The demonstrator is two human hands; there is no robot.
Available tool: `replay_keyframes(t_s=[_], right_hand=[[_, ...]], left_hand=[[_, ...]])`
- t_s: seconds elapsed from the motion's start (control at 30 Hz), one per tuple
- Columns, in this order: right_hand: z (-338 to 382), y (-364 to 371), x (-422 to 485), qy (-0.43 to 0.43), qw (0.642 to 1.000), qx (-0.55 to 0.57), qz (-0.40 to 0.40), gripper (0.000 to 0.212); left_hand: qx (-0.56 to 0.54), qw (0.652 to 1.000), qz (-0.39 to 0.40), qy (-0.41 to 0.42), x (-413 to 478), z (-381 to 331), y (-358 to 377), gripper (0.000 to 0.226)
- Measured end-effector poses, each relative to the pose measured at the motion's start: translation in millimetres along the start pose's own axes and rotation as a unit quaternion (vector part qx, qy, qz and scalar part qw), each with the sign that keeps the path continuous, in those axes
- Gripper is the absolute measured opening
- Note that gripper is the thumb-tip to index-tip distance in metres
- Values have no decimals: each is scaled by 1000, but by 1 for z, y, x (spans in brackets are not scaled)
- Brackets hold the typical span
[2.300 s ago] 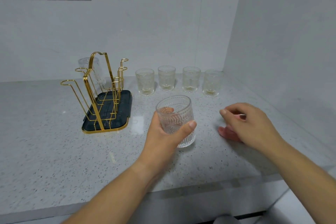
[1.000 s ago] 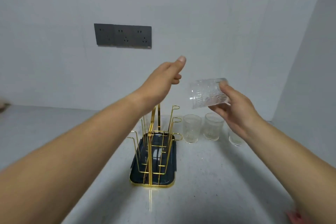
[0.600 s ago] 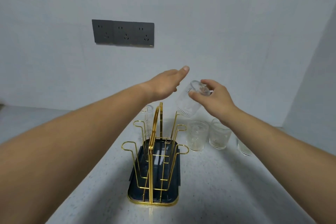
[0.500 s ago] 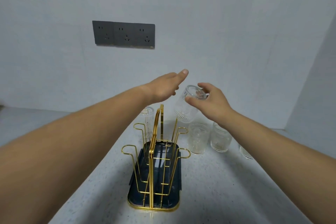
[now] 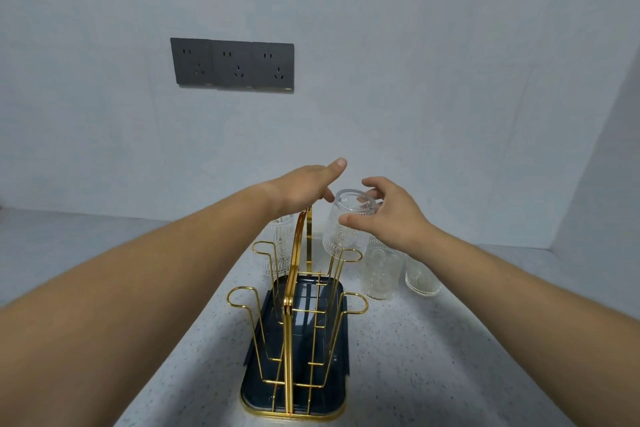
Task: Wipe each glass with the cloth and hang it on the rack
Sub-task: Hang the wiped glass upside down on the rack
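you've brought the glass point(image 5: 341, 236) down inverted over the rack point(image 5: 291, 288)'s far right peg; your right hand point(image 5: 391, 215) still pinches its base; left hand point(image 5: 304, 185) hovers, fingers straight; this one's nearly hung

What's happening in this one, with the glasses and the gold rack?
A person is hanging an upside-down glass on the gold wire rack. The right hand grips it by the base, mouth down over a far prong on the rack's right side; whether it is seated cannot be told. The left hand hovers open above the rack's handle, holding nothing. A second glass hangs at the far left, and two more glasses stand on the counter beside it.
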State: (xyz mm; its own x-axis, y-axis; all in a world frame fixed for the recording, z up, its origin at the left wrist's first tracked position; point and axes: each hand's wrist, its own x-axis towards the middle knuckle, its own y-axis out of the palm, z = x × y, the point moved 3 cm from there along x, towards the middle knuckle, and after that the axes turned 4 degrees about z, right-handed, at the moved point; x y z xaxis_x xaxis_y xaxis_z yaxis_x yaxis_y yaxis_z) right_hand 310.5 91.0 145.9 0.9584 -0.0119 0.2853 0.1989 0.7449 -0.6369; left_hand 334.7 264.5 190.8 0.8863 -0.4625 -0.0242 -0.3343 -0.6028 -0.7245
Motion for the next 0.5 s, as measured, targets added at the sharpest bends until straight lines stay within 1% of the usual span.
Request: replay_keyframes(t_s=[0.2, 0.5], right_hand=[[-2, 11, 2, -8, 1000, -18, 8, 90], [-5, 21, 4, -8, 1000, -12, 17, 90]], left_hand=[[-12, 1000, 2, -7, 5, 8, 5, 78], [-10, 1000, 1, -19, 8, 15, 8, 77]])
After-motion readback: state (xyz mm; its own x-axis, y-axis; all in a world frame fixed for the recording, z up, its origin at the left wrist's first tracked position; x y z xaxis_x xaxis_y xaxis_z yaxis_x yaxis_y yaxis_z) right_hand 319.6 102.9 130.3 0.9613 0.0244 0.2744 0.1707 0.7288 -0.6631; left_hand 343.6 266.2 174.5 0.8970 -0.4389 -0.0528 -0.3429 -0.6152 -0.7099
